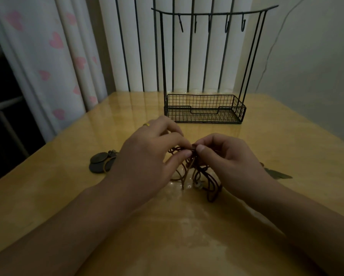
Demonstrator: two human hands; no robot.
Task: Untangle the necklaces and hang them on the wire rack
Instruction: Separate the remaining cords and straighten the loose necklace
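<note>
A tangle of brown cord necklaces (197, 174) lies on the wooden table (187, 226) in front of me. My left hand (149, 154) and my right hand (226, 156) meet above the tangle, and both pinch the same knot of cords between thumb and fingertips. Round dark metal pendants (99, 162) lie to the left of my left wrist. A leaf-shaped metal pendant (278, 174) pokes out to the right of my right hand. The black wire rack (207, 108) stands at the back of the table, its top bar (215, 12) carrying several bare hooks.
The rack's lower part is a mesh basket (238, 110) with nothing in it. A white curtain with pink hearts (55, 56) hangs at the left, past the table's left edge. Vertical dark bars (139, 46) and a pale wall stand behind the table.
</note>
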